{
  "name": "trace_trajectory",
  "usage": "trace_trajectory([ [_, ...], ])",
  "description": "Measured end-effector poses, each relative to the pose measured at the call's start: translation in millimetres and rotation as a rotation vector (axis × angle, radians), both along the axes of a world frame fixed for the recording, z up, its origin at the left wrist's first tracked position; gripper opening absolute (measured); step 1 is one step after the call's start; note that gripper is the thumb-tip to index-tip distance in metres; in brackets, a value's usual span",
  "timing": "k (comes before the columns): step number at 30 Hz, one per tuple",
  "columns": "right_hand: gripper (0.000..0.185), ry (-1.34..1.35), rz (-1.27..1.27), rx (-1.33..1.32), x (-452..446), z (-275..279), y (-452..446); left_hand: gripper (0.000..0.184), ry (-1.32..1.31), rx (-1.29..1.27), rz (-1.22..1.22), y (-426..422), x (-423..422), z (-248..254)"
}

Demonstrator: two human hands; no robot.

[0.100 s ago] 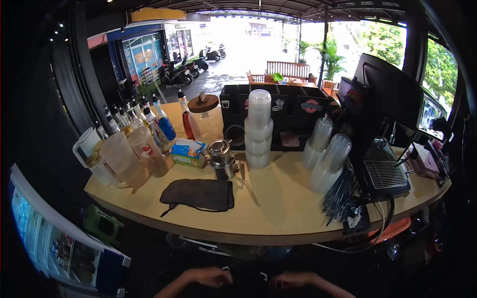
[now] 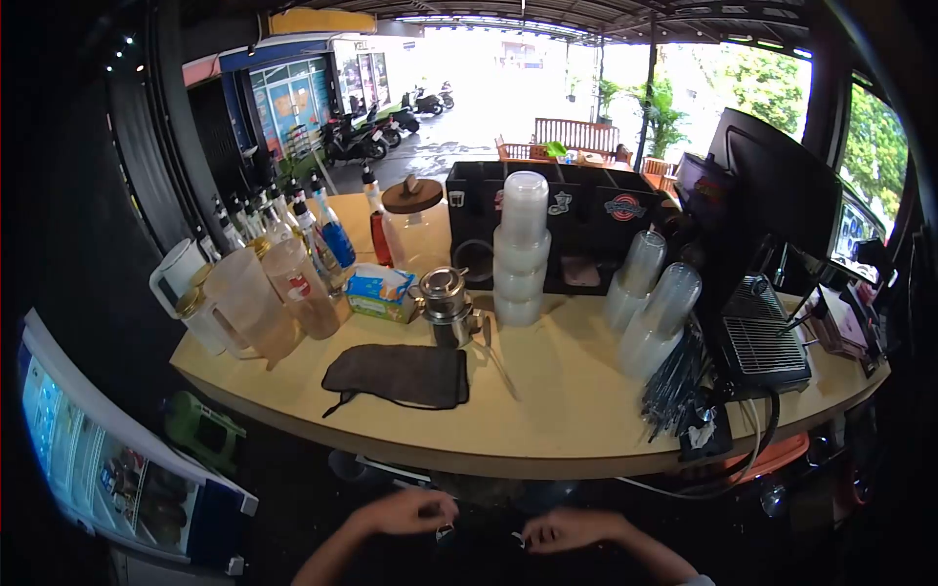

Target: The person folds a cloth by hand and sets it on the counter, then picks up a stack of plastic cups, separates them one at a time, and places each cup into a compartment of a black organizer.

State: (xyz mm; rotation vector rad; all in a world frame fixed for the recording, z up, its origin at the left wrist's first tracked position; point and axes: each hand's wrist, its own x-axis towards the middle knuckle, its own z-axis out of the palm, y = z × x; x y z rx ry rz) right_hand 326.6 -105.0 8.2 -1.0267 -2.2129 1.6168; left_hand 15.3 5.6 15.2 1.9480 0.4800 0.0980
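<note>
Presently, both hands of the person are below the front edge of the table (image 2: 576,410), close to the body and apart from each other. The left hand (image 2: 415,510) has its fingers loosely bent, with a dark gap between them and the thumb, and I see nothing grasped there. The right hand (image 2: 572,530) has its fingers curled inward; whether they enclose something, I cannot tell. Just beside the fingertips of each hand shows a small pale piece (image 2: 446,533), too small to name, and I cannot say if it is touched. In my judgement, this is a pause, or some small adjusting near the body, because no thing on the table is being handled. To take anything from there would call for raising the hands over the edge and spreading the fingers wider.

Nearest on the table is a dark cloth (image 2: 396,376), lying flat near the front edge, left of the middle. It looks soft and matt, with rounded corners and a thin cord at its lower left. Behind it stands a metal pot (image 2: 449,311), round and shiny, and beside this a slim utensil (image 2: 501,363) lies slantwise. Farther back rises a stack of cups (image 2: 523,259), transparent and probably of thin plastic. On the left are a cloudy pitcher (image 2: 244,303) and a tissue pack (image 2: 381,295) with smooth, printed wrapping.
</note>
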Motion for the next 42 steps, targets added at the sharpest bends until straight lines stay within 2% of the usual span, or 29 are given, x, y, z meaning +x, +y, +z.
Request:
trace_trajectory([
  [1, 0.025, -0.066, -0.032, 0.006, -10, 22, 15, 0.021, -0.019, 0.056, 0.110, 9, -7, 9],
  [2, 0.023, -0.018, -0.102, 0.130, -20, 33, 28, 0.019, -0.029, 0.124, 0.189, 14, -10, 41],
  [4, 0.018, 0.110, -0.277, 0.279, -37, 38, 55, 0.018, -0.111, 0.378, 0.354, 35, -21, 53],
  [6, 0.013, 0.160, -0.470, 0.204, -50, 45, 87, 0.017, -0.133, 0.509, 0.556, 63, -36, 56],
  [7, 0.015, 0.220, -0.519, 0.396, -62, 62, 102, 0.015, -0.142, 0.576, 0.637, 76, -43, 64],
  [8, 0.017, 0.159, -0.575, 0.433, -70, 66, 118, 0.016, -0.225, 0.616, 0.691, 95, -54, 59],
  [10, 0.019, 0.097, -0.629, 0.466, -82, 61, 149, 0.018, -0.200, 0.652, 0.748, 122, -78, 57],
  [12, 0.023, -0.043, -0.592, 0.650, -97, 48, 174, 0.020, -0.029, 0.841, 0.765, 139, -98, 52],
  [14, 0.023, -0.060, -0.613, 0.574, -111, 34, 188, 0.024, 0.018, 0.776, 0.738, 160, -120, 27],
  [16, 0.022, -0.207, -0.620, 0.728, -116, 24, 194, 0.025, -0.054, 0.671, 0.613, 173, -136, 16],
  [18, 0.016, -0.185, -0.651, 0.689, -116, 19, 195, 0.024, -0.075, 0.661, 0.592, 182, -149, 8],
  [20, 0.011, -0.182, -0.657, 0.731, -116, 16, 196, 0.021, -0.137, 0.470, 0.584, 191, -155, 6],
  [26, 0.005, -0.078, -0.768, 0.631, -115, 35, 202, 0.015, -0.004, 0.550, 0.498, 201, -156, 23],
  [28, 0.006, 0.141, -0.907, 0.332, -112, 38, 204, 0.015, 0.002, 0.593, 0.482, 202, -152, 27],
  [29, 0.006, 0.137, -0.906, 0.333, -112, 39, 204, 0.015, 0.012, 0.630, 0.473, 200, -150, 26],
  [33, 0.009, 0.270, -0.989, 0.356, -112, 61, 204, 0.013, 0.047, 0.820, 0.462, 198, -143, 33],
  [35, 0.012, 0.282, -1.051, 0.368, -103, 72, 208, 0.010, -0.250, 0.626, 0.669, 204, -136, 43],
  [38, 0.020, 0.279, -0.928, 0.511, -83, 84, 217, 0.009, -0.277, 0.672, 0.791, 209, -117, 86],
  [40, 0.028, 0.019, -0.861, 0.790, -76, 97, 229, 0.009, -0.358, 0.737, 0.825, 228, -104, 99],
  [42, 0.025, -0.010, -0.926, 0.792, -77, 116, 236, 0.009, -0.444, 0.804, 0.855, 241, -92, 115],
])
